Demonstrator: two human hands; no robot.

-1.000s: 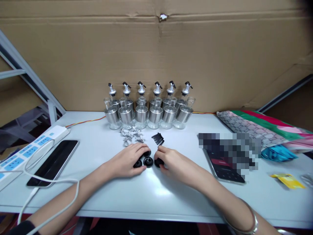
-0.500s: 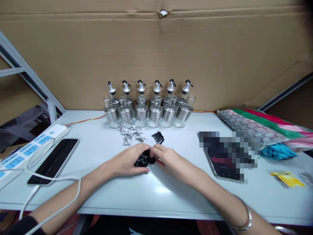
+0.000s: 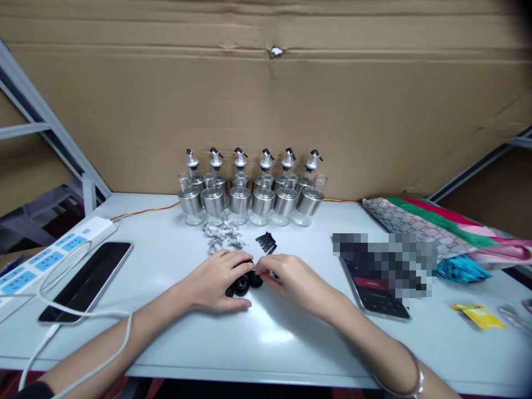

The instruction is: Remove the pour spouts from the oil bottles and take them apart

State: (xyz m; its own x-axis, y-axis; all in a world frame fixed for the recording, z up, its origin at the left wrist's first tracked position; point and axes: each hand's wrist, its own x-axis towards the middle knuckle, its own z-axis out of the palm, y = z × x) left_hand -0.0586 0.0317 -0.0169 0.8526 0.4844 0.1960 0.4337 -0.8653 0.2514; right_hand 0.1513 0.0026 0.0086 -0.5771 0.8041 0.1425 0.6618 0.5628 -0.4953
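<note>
Head view shows the black round parts (image 3: 241, 286) now grouped closer together, forming one compact cluster midway between the worktop's (image 3: 199, 346) front and back edges, left hand (image 3: 214, 281) spread around them, right hand (image 3: 294, 280) narrowed alongside, grip indeterminable.

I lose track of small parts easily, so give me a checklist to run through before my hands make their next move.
1. Left hand curled around the black round parts: ok.
2. Right hand firmly gripping one of them: cannot tell, its fingers hide the contact.
3. Thin black pieces gathered together, beyond the hands: ok.
4. All front-row bottles upright: ok.
5. Pourers on both rows: not ok, only the back row has them; the front necks are open.
6. White cable clear of the left forearm: not ok, it crosses it.
</note>
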